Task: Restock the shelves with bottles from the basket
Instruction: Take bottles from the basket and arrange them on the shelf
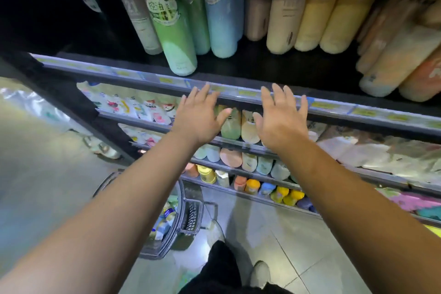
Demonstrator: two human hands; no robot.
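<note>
The basket (pixel 181 223) stands on the floor at lower left with bottles (pixel 164 221) in it. Left hand (pixel 200 118) and right hand (pixel 281 120) are held out side by side before the shelf rail (pixel 334 108), both empty, fingers spread. Yellow bottles (pixel 317 19) stand on the shelf beyond.

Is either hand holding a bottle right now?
No: left hand and right hand are both open, fingers spread, holding nothing.

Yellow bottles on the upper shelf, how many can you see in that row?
3, side by side just right of the brown bottle: left yellow bottle, middle yellow bottle, right yellow bottle. More may be hidden behind them, and the blurred bottles farther right are unclear.
</note>
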